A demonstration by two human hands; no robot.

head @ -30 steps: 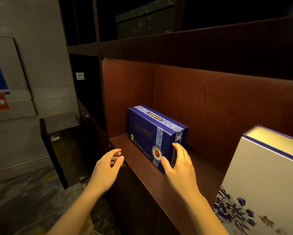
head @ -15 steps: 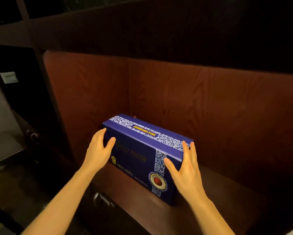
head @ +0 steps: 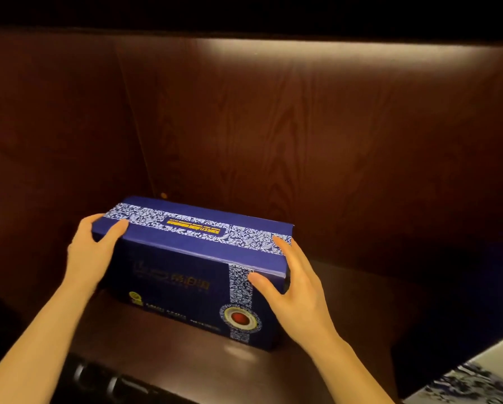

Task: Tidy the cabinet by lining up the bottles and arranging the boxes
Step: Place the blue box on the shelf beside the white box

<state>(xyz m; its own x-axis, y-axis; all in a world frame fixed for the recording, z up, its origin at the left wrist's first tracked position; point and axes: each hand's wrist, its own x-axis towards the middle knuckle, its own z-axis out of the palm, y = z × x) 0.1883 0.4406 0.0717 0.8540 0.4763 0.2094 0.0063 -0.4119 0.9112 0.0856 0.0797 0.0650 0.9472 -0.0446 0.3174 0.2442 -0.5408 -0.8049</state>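
Head view: left hand (head: 88, 256) and right hand (head: 298, 290), fingers spread, clasp the closed blue box (head: 186, 266) on the shelf (head: 346, 310).

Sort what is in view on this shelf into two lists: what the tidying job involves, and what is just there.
In the job:
blue box, gripped at both ends
left hand
right hand
white floral box, at the lower right edge

Just there:
wooden shelf
cabinet back panel
drawer handles below
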